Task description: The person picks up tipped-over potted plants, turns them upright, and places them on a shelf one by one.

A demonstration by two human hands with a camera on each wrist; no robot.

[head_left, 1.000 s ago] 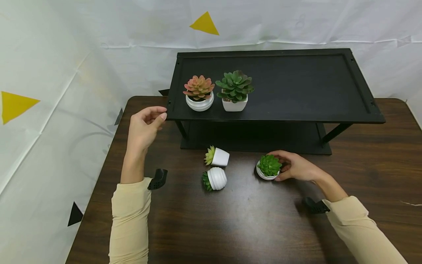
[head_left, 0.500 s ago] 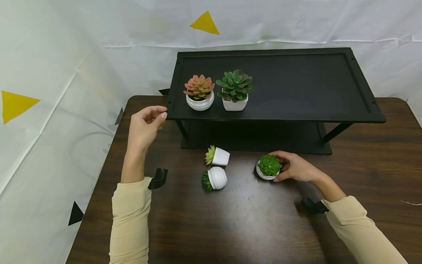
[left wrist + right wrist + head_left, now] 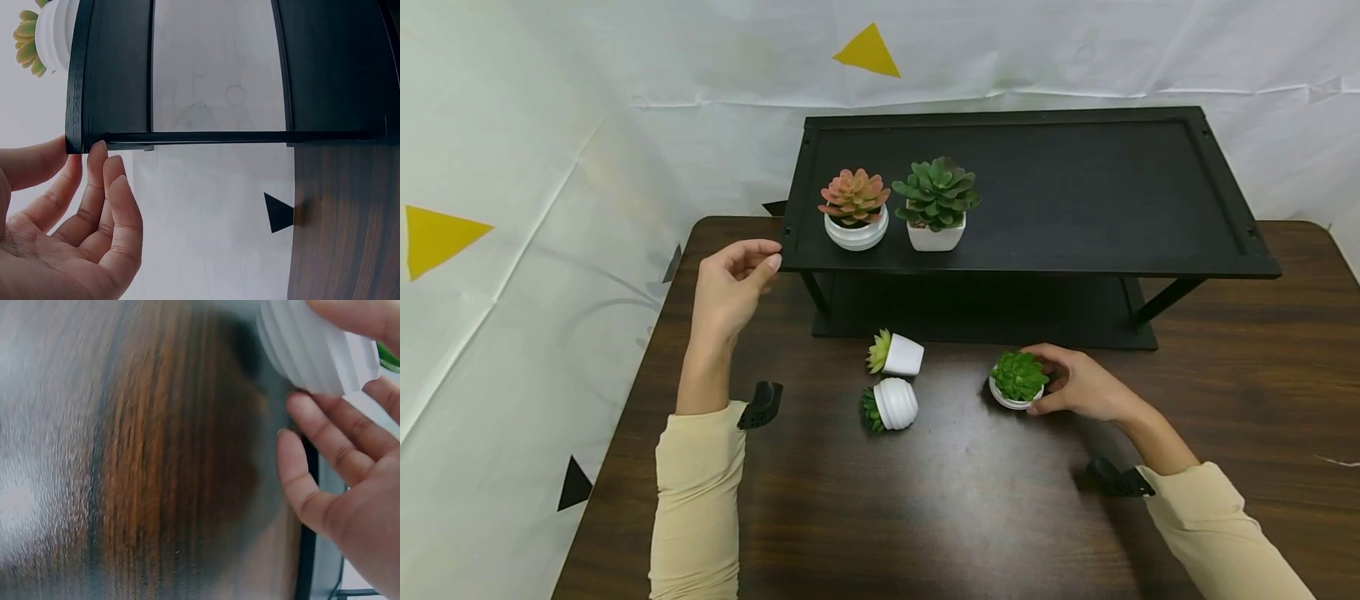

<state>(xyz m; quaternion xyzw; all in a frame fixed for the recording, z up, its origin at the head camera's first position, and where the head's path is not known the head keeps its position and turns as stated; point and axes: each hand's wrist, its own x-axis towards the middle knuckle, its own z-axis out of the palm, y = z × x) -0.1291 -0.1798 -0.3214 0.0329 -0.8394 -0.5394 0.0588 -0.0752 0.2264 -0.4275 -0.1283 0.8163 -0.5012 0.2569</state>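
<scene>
My right hand (image 3: pixel 1086 385) grips a small bright-green succulent (image 3: pixel 1018 375) by its white pot, over the table in front of the shelf. Up close in the right wrist view, the ribbed white pot (image 3: pixel 312 347) sits between thumb and fingers. At the left, my left hand (image 3: pixel 726 287) pinches the front left corner of the black two-tier shelf (image 3: pixel 1090 192); the left wrist view has thumb and fingertips (image 3: pixel 97 150) on that corner. Two small potted succulents lie on their sides on the table: a yellow-green one (image 3: pixel 902 356) and a dark-green one (image 3: pixel 895 405).
On the shelf's top stand a pinkish succulent (image 3: pixel 856 227) in a round white pot and a larger green succulent (image 3: pixel 936 237) in a square white pot. The lower tier (image 3: pixel 985 308) lies under the top board. White sheeting surrounds the dark wooden table (image 3: pixel 925 517).
My right hand has shifted slightly to the right with the bright-green succulent in its grip. My left hand stays on the shelf corner.
</scene>
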